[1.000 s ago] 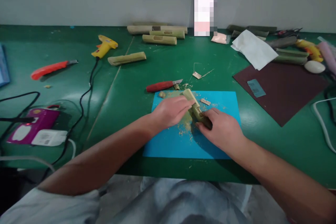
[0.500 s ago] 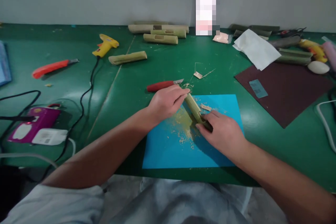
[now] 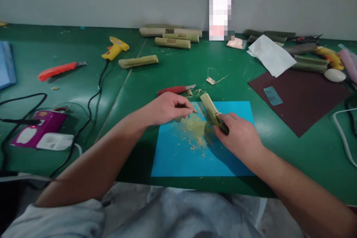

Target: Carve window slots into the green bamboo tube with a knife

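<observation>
1. One blue sheet [image 3: 178,163] nearest me, dust [image 3: 196,130] and shavings on it, too fine to count.
2. Right hand [image 3: 241,130]'s got a firm hold on one tube [image 3: 209,107], slanted over the sheet; fingers hide part of its near end.
3. Left hand [image 3: 167,108] is pinched up just beside it, not touching. Can't tell if anything's between the fingertips.
4. Two knives: red one [image 3: 174,90] just past the left hand, orange one [image 3: 58,70] way left.
5. One spare tube [image 3: 138,61], one glue gun [image 3: 113,49].
6. Three back tubes [image 3: 173,43] countable, maybe another mostly hidden behind.
7. One pixelated panel [image 3: 220,11], unreadable.
</observation>
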The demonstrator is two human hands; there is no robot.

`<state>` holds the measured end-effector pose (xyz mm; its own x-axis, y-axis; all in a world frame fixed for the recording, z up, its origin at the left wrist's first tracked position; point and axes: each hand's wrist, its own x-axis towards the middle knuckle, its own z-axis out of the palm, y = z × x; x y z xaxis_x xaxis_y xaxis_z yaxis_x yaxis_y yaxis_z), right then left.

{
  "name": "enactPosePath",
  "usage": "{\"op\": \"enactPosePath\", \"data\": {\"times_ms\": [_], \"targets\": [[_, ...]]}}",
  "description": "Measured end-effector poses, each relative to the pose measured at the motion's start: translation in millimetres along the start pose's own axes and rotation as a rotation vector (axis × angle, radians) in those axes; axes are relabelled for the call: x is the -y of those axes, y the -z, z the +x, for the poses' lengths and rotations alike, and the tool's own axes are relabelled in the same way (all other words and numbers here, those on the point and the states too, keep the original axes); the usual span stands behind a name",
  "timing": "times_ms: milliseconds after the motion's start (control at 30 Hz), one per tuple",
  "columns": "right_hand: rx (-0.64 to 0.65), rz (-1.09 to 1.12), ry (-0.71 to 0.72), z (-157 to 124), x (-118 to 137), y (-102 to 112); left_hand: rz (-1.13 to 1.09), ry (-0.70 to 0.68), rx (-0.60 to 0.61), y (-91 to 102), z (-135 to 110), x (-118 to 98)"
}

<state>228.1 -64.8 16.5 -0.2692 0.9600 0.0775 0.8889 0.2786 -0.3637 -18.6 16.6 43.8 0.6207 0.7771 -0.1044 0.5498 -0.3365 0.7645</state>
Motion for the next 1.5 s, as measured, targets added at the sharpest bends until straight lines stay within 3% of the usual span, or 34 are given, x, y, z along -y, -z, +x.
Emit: {"op": "enactPosePath", "data": {"times_ms": [67, 133, 400, 500, 800, 967, 1100, 1167, 1400, 1500], "targets": [[-0.030, 0.014, 0.009, 0, 0, 2, -0.061, -0.002, 0.148, 0.3, -4, 0], [-0.064, 0.016, 0.013, 1, 0, 4, -0.076, -0.024, 0.198, -5.8, -5, 3], [-0.097, 0.014, 0.004, 1, -2, 7, -0.018, -0.069, -0.035, -32.4, -4, 22], [-0.105, 0.017, 0.009, 1, -3, 7, -0.001, -0.119, -0.108, -32.6, -4, 25], [-0.114, 0.043, 0.018, 1, 1, 5, 0.009, -0.073, -0.214, -18.3, 25, 36], [-0.067, 0.059, 0.000, -1, 1, 1, 0.082, -0.093, -0.264, -12.2, 20, 27], [-0.006, 0.045, -0.013, 0, 1, 1, 0.144, -0.147, -0.483, -18.4, 15, 13], [0.026, 0.030, -0.032, 1, 2, 1, 0.161, -0.218, -0.526, -24.1, 19, 9], [0.031, 0.027, -0.028, 1, 2, -1, 0.300, -0.383, -0.437, -42.1, 30, 21], [0.011, 0.019, -0.014, 0, 1, -3, 0.351, -0.436, -0.337, -46.1, 27, 25]]}}
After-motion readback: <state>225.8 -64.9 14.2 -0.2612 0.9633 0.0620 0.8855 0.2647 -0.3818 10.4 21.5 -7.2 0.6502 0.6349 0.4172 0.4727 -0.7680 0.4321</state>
